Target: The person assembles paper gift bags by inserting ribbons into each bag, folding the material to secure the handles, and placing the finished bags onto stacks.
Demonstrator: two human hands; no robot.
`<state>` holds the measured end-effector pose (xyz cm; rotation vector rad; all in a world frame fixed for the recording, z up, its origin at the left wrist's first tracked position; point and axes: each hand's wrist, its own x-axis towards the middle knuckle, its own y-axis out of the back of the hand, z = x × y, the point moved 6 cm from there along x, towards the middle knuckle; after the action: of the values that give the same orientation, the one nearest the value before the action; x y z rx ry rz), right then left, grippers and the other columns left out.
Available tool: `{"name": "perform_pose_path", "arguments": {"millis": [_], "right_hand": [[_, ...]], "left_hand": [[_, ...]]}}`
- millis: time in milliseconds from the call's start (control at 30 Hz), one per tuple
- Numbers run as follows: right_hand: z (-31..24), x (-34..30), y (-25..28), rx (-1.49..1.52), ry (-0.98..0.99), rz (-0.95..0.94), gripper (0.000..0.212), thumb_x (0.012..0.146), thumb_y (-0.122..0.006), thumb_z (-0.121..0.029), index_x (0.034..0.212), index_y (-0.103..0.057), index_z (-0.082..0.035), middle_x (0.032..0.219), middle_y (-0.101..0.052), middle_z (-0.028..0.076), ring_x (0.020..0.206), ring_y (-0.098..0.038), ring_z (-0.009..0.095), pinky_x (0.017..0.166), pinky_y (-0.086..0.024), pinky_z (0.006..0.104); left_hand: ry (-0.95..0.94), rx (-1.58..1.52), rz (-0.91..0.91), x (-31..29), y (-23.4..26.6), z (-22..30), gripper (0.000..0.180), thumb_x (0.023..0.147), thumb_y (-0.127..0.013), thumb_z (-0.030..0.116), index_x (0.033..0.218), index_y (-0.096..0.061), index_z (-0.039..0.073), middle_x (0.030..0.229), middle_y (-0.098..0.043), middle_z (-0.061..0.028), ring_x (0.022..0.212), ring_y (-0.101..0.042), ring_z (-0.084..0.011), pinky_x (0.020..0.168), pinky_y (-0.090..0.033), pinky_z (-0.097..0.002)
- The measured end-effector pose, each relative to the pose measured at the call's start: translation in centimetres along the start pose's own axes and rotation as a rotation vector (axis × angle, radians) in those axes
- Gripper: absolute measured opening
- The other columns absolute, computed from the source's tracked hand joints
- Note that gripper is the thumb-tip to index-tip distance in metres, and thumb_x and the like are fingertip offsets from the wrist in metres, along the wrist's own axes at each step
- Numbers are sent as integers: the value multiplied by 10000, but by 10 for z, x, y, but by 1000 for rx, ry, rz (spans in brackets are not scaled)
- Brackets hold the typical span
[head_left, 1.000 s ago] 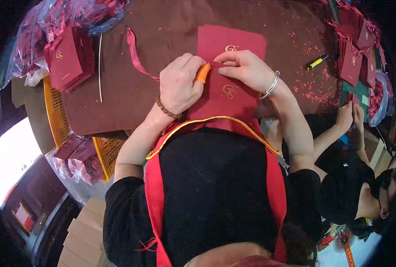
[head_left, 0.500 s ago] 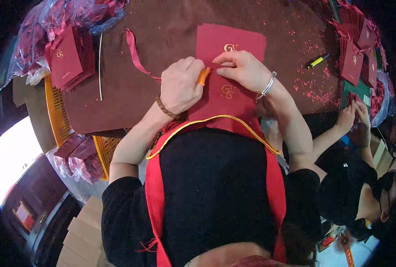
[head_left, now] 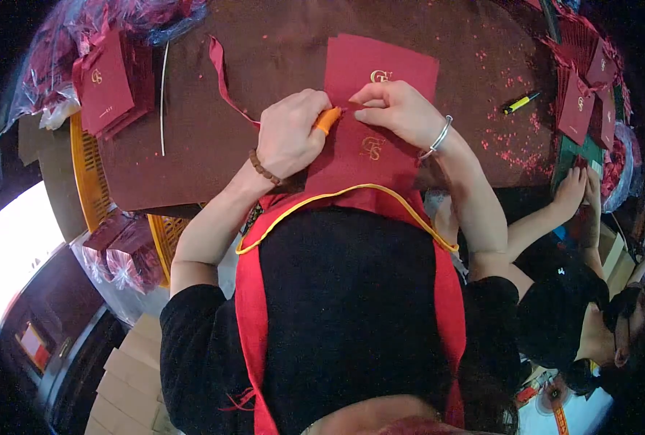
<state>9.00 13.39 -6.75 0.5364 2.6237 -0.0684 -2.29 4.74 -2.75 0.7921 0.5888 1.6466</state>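
A flat dark red paper bag or card (head_left: pixel 370 170) with a gold emblem lies in front of me, and the same kind of dark red piece (head_left: pixel 417 67) reaches beyond it. My left hand (head_left: pixel 291 138) is closed at its left edge, gripping a dark red ribbon (head_left: pixel 223 81) that trails away to the upper left. An orange sleeve-like piece (head_left: pixel 327 119) sits at its thumb. My right hand (head_left: pixel 402 116) hovers over the middle of the paper, thumb and forefinger apart with a gap between the tips.
Stacks of dark red pieces stand at left (head_left: pixel 107 85) and right (head_left: pixel 578 109). A yellow cutter-like tool (head_left: pixel 520 103) lies among red scraps. A thin white strip (head_left: pixel 164 101) lies at left. Yellow crates (head_left: pixel 90 174) stand beside the table. At right are a co-worker's hands (head_left: pixel 576 188).
My right thumb and forefinger have parted from the ribbon they pinched. My left hand has stayed nearly in place. The co-worker's hands have moved slightly down.
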Motion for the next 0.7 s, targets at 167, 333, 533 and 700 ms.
{"name": "perform_pose_path", "arguments": {"millis": [167, 333, 533, 700], "right_hand": [[-3, 0, 3, -37, -21, 0, 231, 810, -600, -44, 1028, -584, 32, 894, -633, 44, 822, -573, 74, 721, -463, 206], [2, 0, 0, -15, 31, 2, 254, 822, -594, -61, 1059, -576, 29, 912, -627, 42, 858, -568, 80, 752, -459, 209], [-10, 0, -3, -182, 48, -23, 315, 808, -597, -59, 1107, -557, 32, 1009, -621, 91, 929, -571, 121, 816, -454, 245], [-4, 1, -3, -122, 86, 6, 289, 809, -600, -49, 1084, -566, 33, 974, -628, 73, 911, -577, 111, 796, -462, 237]], "left_hand": [[-157, 212, 81, 1, 2, 14, 87, 710, -598, 88, 736, -517, 72, 667, -512, -99, 631, -549, -281, 561, -441, -391], [-17, 19, -44, 2, 4, 3, 75, 742, -569, 62, 802, -544, 25, 762, -556, -150, 727, -567, -336, 631, -448, -406], [37, -67, -205, 10, -3, -3, 90, 774, -582, 100, 830, -572, 30, 777, -574, -150, 739, -579, -339, 627, -450, -389], [4, 27, -118, 7, 1, 7, 77, 774, -573, 95, 805, -559, 26, 766, -569, -149, 730, -576, -336, 630, -454, -395]]}}
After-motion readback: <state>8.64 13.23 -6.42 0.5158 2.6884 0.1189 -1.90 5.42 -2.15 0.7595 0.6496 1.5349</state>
